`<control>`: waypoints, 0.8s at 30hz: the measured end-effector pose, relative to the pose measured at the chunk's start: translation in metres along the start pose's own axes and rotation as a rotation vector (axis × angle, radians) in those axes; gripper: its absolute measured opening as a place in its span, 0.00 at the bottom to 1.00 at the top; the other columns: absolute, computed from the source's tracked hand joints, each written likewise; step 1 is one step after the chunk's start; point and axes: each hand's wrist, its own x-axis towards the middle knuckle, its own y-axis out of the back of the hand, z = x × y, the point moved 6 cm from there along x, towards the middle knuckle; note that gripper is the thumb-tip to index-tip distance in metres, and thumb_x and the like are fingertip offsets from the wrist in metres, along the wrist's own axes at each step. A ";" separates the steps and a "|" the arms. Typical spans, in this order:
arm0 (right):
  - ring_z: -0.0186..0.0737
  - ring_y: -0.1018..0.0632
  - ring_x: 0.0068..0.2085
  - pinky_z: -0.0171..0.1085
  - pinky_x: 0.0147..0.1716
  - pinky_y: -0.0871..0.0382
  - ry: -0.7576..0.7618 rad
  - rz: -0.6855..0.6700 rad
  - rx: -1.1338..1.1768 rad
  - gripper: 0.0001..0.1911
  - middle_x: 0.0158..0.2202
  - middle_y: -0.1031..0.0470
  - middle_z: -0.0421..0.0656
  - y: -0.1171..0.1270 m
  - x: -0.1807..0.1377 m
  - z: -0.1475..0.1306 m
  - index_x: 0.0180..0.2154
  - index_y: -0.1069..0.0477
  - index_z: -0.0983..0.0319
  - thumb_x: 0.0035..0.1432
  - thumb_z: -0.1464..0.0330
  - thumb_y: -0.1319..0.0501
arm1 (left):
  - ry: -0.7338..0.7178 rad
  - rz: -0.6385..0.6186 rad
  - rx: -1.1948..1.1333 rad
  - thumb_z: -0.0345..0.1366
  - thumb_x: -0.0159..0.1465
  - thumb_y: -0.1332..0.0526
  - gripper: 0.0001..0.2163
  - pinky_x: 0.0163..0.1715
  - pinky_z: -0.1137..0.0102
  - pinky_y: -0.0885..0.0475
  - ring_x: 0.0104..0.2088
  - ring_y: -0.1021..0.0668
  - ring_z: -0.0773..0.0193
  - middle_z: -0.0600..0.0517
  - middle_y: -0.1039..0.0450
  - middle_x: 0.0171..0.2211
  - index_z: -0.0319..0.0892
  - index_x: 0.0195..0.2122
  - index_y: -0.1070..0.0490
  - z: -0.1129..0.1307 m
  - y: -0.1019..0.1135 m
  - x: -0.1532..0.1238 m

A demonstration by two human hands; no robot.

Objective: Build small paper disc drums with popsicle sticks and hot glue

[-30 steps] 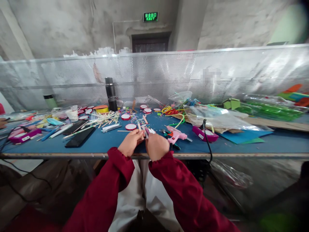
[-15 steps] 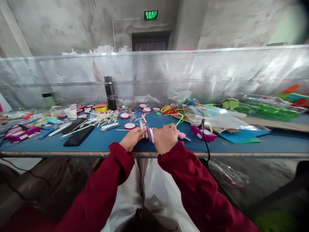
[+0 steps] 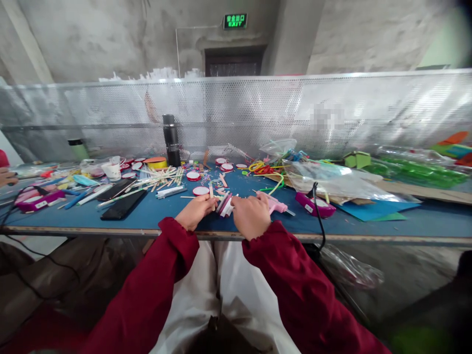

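Observation:
My left hand (image 3: 196, 210) is closed, pinching a pale wooden craft stick (image 3: 211, 190) upright between thumb and fingers. Between my hands, just above the blue tabletop, is a tilted purple-and-white layered piece (image 3: 224, 204). The curled fingers of my right hand (image 3: 252, 215) are at its right end and appear to grip it; my hand hides part of that end. Partly behind my right hand lies a pink glue gun (image 3: 277, 205). A red-rimmed white disc (image 3: 201, 191) rests just beyond my left hand.
Left on the table (image 3: 165, 215) are a black phone (image 3: 124, 205), pens and scattered sticks (image 3: 165, 178). A black flask (image 3: 171, 142) stands near the mesh screen (image 3: 236, 115). A purple box (image 3: 315, 205) with a black cable and plastic sheets (image 3: 332, 179) lie right. Another person's hand shows far left.
The layered piece has turned from nearly upright to tilted. My left hand has shifted left with the stick, and my right hand uncovers more of the glue gun. The camera view has shifted slightly.

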 end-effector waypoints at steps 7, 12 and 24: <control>0.46 0.23 0.39 0.46 0.48 0.50 -0.060 0.062 0.023 0.13 0.30 0.19 0.46 0.009 -0.005 0.026 0.34 0.21 0.56 0.64 0.70 0.45 | -0.088 0.069 0.082 0.45 0.58 0.32 0.15 0.44 0.68 0.29 0.42 0.23 0.61 0.45 0.22 0.42 0.38 0.38 0.23 0.005 0.016 -0.023; 0.45 0.25 0.44 0.44 0.48 0.49 0.028 0.040 0.053 0.12 0.34 0.19 0.43 0.008 -0.005 0.032 0.34 0.22 0.57 0.65 0.70 0.44 | -0.158 0.086 0.198 0.47 0.62 0.38 0.14 0.39 0.69 0.30 0.42 0.23 0.59 0.46 0.22 0.43 0.40 0.35 0.26 0.008 0.019 -0.037; 0.46 0.29 0.42 0.49 0.49 0.53 0.246 -0.054 -0.048 0.12 0.34 0.21 0.44 0.000 0.004 0.002 0.37 0.23 0.56 0.67 0.71 0.45 | -0.193 0.025 0.423 0.48 0.63 0.42 0.16 0.30 0.71 0.35 0.31 0.27 0.63 0.51 0.27 0.28 0.40 0.30 0.26 0.009 0.016 -0.037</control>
